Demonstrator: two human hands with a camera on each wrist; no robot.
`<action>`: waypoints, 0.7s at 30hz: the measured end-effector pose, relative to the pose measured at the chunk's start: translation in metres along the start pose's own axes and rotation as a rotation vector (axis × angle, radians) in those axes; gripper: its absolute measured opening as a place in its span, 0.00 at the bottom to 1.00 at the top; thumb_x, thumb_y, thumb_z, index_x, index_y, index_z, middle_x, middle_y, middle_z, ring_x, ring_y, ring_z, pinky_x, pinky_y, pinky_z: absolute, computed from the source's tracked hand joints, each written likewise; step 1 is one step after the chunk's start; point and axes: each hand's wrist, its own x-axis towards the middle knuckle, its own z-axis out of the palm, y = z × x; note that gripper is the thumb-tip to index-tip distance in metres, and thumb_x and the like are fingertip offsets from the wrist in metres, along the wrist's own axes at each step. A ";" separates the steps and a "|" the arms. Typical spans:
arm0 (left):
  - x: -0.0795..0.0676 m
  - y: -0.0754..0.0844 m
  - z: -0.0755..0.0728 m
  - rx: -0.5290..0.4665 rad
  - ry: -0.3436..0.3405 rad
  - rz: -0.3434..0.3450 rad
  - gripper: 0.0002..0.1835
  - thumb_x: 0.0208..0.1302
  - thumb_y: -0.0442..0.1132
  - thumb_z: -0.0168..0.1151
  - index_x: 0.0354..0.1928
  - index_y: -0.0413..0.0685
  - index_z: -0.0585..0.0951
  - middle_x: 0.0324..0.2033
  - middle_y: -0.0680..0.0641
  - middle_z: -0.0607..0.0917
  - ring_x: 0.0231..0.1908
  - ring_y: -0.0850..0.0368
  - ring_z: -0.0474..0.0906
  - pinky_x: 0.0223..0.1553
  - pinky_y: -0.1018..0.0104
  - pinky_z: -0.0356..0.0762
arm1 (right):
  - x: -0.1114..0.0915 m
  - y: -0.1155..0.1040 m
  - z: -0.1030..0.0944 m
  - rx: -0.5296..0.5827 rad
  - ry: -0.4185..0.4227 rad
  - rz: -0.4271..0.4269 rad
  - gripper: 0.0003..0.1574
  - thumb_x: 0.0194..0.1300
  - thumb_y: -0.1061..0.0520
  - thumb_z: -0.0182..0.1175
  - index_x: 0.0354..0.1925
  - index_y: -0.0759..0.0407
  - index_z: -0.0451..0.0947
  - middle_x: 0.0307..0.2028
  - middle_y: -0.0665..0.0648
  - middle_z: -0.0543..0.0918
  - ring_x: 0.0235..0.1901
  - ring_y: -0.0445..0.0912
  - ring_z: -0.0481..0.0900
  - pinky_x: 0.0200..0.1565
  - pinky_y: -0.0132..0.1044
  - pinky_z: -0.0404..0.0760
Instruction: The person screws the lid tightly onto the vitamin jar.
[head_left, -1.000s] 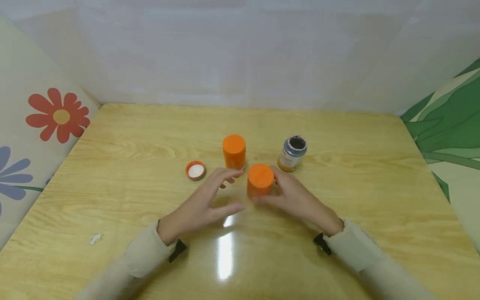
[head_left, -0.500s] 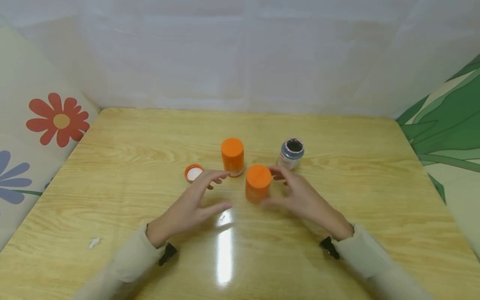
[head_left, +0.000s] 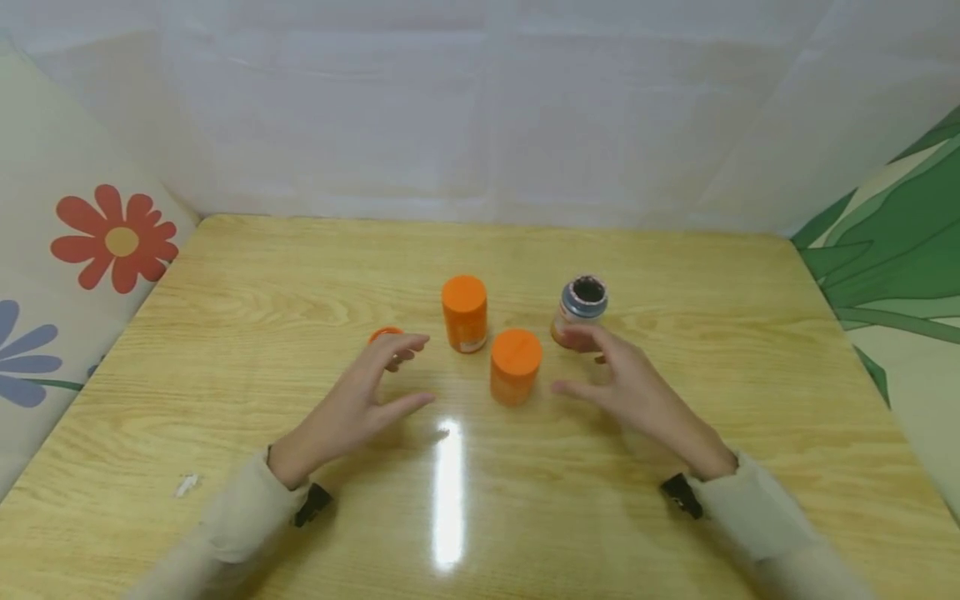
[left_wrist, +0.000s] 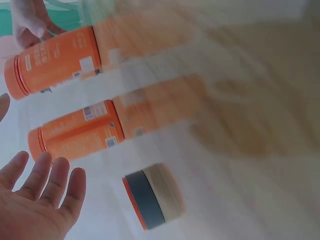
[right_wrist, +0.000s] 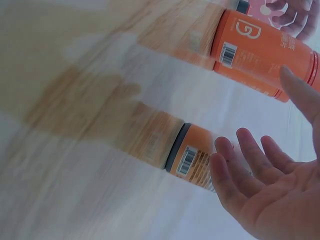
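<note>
Two orange capped bottles stand upright mid-table: a nearer bottle (head_left: 514,371) and a farther bottle (head_left: 464,317), a little to its left. Right of them is an uncapped bottle (head_left: 582,304) with a dark mouth, partly behind the fingers of my right hand (head_left: 630,387). That hand is spread beside the nearer bottle, apart from it and holding nothing. On the other side my left hand (head_left: 360,396) hovers with loosely bent fingers and an empty grasp. It mostly hides a loose lid (left_wrist: 145,200), dark-sided with an orange rim, lying on the table.
The wood-grain table (head_left: 300,275) is glossy, with a bright reflection near its front. A small white scrap (head_left: 187,484) lies at the left. White sheeting (head_left: 480,108) stands behind, with flower-patterned panels at the sides.
My right hand has let go of the nearer orange bottle and drawn back to the right. My left hand has moved left, now covering most of the lid. The bottles stay standing.
</note>
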 end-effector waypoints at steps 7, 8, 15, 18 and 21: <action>0.002 -0.010 -0.008 0.030 0.017 -0.003 0.34 0.55 0.32 0.73 0.64 0.39 0.71 0.53 0.39 0.80 0.51 0.45 0.77 0.52 0.49 0.79 | 0.002 0.007 -0.004 -0.013 0.040 -0.024 0.43 0.57 0.53 0.73 0.66 0.60 0.67 0.61 0.64 0.78 0.58 0.60 0.77 0.56 0.58 0.76; 0.003 -0.012 -0.009 0.035 0.020 -0.004 0.34 0.55 0.32 0.73 0.64 0.39 0.71 0.52 0.39 0.80 0.51 0.45 0.77 0.51 0.49 0.79 | 0.002 0.007 -0.005 -0.012 0.045 -0.027 0.43 0.57 0.53 0.73 0.65 0.61 0.67 0.61 0.64 0.78 0.57 0.61 0.77 0.56 0.58 0.77; 0.007 -0.021 -0.013 0.046 0.041 -0.022 0.33 0.53 0.30 0.74 0.62 0.34 0.73 0.52 0.36 0.81 0.49 0.44 0.78 0.48 0.50 0.81 | 0.004 0.010 -0.008 -0.013 0.062 -0.022 0.41 0.60 0.53 0.71 0.66 0.62 0.67 0.59 0.65 0.79 0.58 0.61 0.78 0.56 0.58 0.76; 0.009 -0.024 -0.014 0.052 0.046 -0.028 0.33 0.53 0.29 0.74 0.61 0.34 0.73 0.51 0.36 0.81 0.48 0.44 0.78 0.46 0.50 0.81 | 0.005 0.011 -0.009 -0.021 0.074 -0.020 0.38 0.61 0.52 0.70 0.65 0.62 0.68 0.58 0.64 0.80 0.57 0.60 0.79 0.55 0.57 0.77; 0.009 -0.027 -0.015 0.064 0.052 -0.034 0.33 0.52 0.28 0.75 0.61 0.34 0.74 0.51 0.36 0.81 0.47 0.44 0.78 0.45 0.52 0.82 | 0.004 0.012 -0.010 -0.025 0.089 -0.012 0.36 0.62 0.51 0.70 0.63 0.62 0.71 0.57 0.64 0.81 0.56 0.60 0.80 0.55 0.57 0.78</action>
